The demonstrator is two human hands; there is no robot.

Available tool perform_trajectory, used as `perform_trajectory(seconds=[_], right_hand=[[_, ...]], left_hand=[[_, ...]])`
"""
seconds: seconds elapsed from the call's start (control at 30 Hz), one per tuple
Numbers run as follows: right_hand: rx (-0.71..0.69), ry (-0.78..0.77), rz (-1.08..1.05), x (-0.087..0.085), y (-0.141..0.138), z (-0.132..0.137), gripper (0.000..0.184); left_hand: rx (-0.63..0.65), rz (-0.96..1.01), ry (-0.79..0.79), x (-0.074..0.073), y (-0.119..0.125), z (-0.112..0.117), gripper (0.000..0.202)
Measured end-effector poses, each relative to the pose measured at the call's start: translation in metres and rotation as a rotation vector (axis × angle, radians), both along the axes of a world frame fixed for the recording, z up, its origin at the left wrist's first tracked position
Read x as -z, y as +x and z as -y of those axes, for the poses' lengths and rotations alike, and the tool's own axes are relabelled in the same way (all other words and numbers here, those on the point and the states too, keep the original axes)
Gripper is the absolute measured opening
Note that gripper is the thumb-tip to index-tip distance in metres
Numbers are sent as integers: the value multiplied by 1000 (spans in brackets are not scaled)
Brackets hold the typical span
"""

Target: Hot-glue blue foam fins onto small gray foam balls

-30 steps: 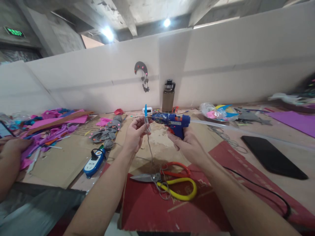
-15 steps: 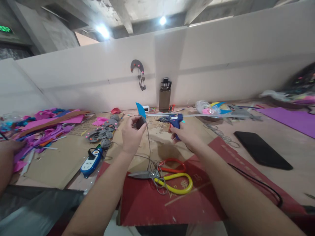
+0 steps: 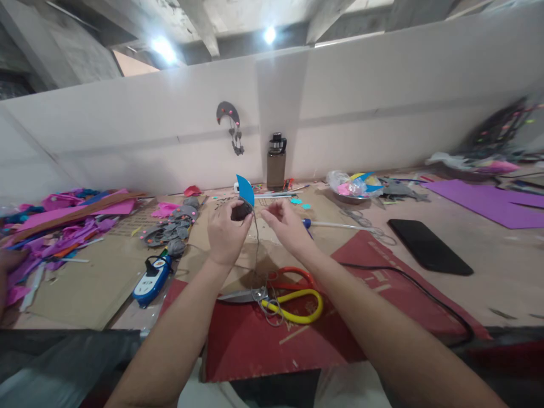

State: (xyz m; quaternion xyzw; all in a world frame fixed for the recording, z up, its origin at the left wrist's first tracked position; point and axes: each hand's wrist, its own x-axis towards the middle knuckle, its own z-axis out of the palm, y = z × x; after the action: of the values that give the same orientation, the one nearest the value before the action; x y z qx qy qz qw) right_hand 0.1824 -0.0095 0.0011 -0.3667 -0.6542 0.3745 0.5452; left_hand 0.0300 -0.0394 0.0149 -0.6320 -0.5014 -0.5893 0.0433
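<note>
My left hand (image 3: 227, 233) is closed on a curved felt piece, whose blue tip (image 3: 245, 191) sticks up above the fingers and whose dark grey part (image 3: 241, 212) shows between them. A grey yarn (image 3: 257, 235) hangs down from it. Just right of the piece is my right hand (image 3: 289, 226), its fingers loosely bent and a little apart, nothing visible in them. Behind that hand lies the glue gun, mostly hidden, with its blue end (image 3: 306, 223) and a long white glue stick (image 3: 335, 225) showing. Below, scissors (image 3: 297, 303) with red and yellow handles lie on red cardboard (image 3: 272, 351).
Left are a blue-white power strip (image 3: 152, 281), grey felt pieces (image 3: 172, 226) and colourful scraps (image 3: 72, 226); another person's hand (image 3: 11, 260) is at the edge. A bottle (image 3: 276, 164) stands behind. Right are a phone (image 3: 429, 246), a black cable (image 3: 408, 275) and purple felt (image 3: 476, 201).
My right hand has let go of the glue gun, which now lies on the table, and has moved left toward the felt piece. My left hand still holds the piece.
</note>
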Motion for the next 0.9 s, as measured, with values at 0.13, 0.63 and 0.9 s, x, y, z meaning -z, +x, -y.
perform_trajectory(seconds=[0.13,0.63,0.9], right_hand=[[-189,-91,-190,-1,-20,5,37],[27,128,-75,-7,-5,10,11],[56,119,-70,-7,-3,9,13]], left_hand=[[-12,-36,21,0,3,2,33],[84,133,-73,0,12,3,29],[104,171,-161,1,15,3,33]])
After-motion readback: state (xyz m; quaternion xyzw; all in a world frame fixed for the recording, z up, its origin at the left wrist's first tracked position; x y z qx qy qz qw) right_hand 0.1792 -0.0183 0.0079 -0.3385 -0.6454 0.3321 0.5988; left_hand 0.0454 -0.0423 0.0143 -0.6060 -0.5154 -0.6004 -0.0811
